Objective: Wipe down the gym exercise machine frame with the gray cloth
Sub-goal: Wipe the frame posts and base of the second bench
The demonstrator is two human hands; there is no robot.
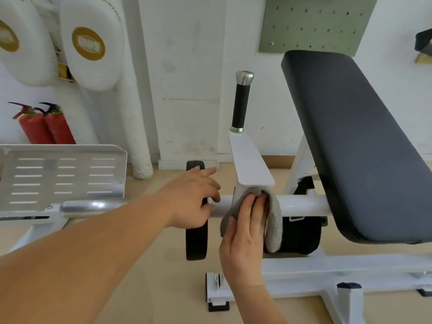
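The white machine frame has a horizontal tube (301, 204) running across the middle, with a flat white bracket (251, 162) and a black upright handle (240, 106) rising from it. The gray cloth (273, 220) is draped over the tube just below the bracket. My right hand (245, 239) presses the cloth against the frame with straight fingers. My left hand (194, 197) rests on the black disc (196, 242) at the tube's left end, fingers loosely curved over its rim.
A dark padded seat (350, 141) fills the right side. A perforated metal footplate (63, 176) and a chrome bar (91, 206) lie at the left. Two red fire extinguishers (46, 127) and white boxing pads (91, 43) stand by the wall. The white base rail (339, 270) crosses the floor below.
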